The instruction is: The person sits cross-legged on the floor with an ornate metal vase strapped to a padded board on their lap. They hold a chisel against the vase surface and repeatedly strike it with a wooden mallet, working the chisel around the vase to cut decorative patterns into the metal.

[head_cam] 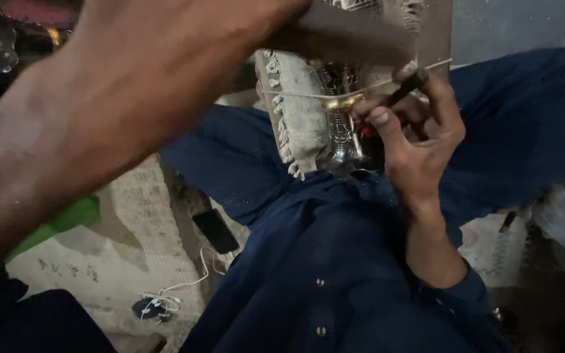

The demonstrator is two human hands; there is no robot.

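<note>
- The right hand [420, 140] is raised in front of the chest, fingers curled narrowly around a thin dark tool [405, 88] with a bit of red at its lower part; the tool's tip points up-left toward a small brass fitting [342, 102].
- That brass fitting sits at the top of a patterned clear glass piece [342, 134], which stands upright just left of the right hand — the thumb lies close against it.
- A dirty, fringed grey cloth [302, 111] wraps the left side of the glass piece, its tassels hanging down the edge.
- A thin pale string [387, 82] runs across the cloth and past the brass fitting toward the upper right.
- The left hand [184, 52] fills the upper left of the view, very near the camera and blurred; it reaches over toward the top of the cloth, but its fingers are hidden, so I cannot tell whether they grip or lie loose.
- The person wears dark blue clothing [322, 261] with small buttons down the front.
- On the pale woven mat [132, 261] below lie a black phone [216, 230] and — nearer the bottom edge — a tangle of white earphone cable [165, 297].
</note>
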